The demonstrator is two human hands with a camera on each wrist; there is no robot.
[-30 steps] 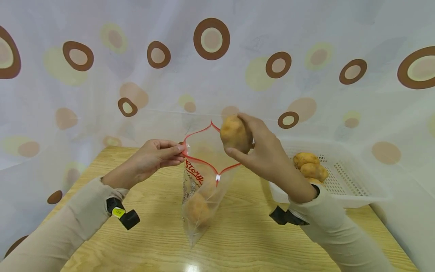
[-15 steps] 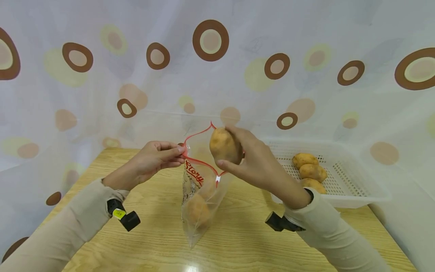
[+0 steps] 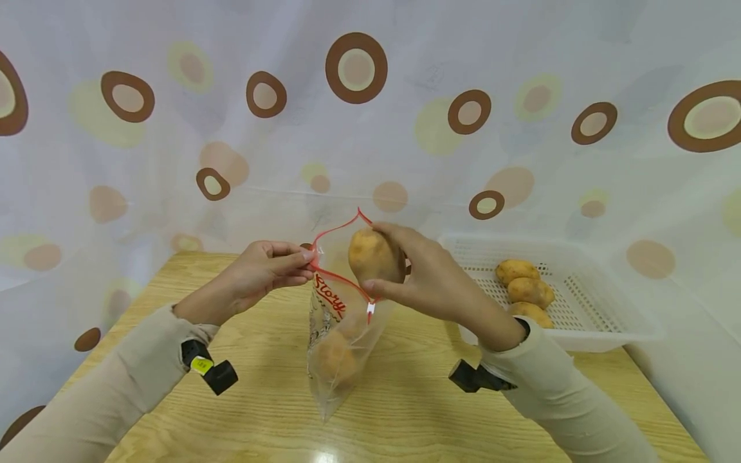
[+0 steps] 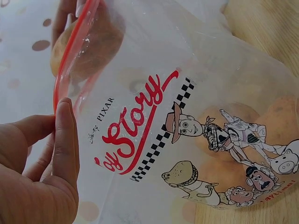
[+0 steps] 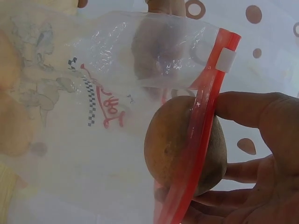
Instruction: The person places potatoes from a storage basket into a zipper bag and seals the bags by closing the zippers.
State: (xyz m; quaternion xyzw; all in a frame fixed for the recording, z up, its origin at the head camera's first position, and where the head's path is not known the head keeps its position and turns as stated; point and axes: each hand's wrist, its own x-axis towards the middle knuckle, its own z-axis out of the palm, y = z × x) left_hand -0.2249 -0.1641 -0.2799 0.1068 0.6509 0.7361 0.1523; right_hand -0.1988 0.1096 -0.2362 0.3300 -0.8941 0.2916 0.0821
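A clear zip bag (image 3: 354, 331) with a red zip rim and a printed cartoon design stands on the table, its mouth spread. Potatoes (image 3: 336, 357) show through its lower part. My left hand (image 3: 260, 270) pinches the rim's left side between thumb and fingers; the left wrist view shows that pinch beside the red lettering. With my right hand (image 3: 428, 270) I grip another potato (image 3: 370, 254) by thumb and fingers, partly inside the bag's mouth. In the right wrist view the red rim (image 5: 203, 126) crosses in front of this potato, and a white slider (image 5: 226, 60) sits on the rim.
At the right a white perforated plastic basket (image 3: 602, 315) holds several potatoes (image 3: 529, 292). Both stand on a wood-grain table (image 3: 243, 399). Behind it hangs a pale curtain (image 3: 405, 58) with brown and yellow round spots.
My right hand has carried its potato left and down, from beside the rim into the bag's mouth. The left hand keeps its hold on the rim. More of the basket's potatoes now shows.
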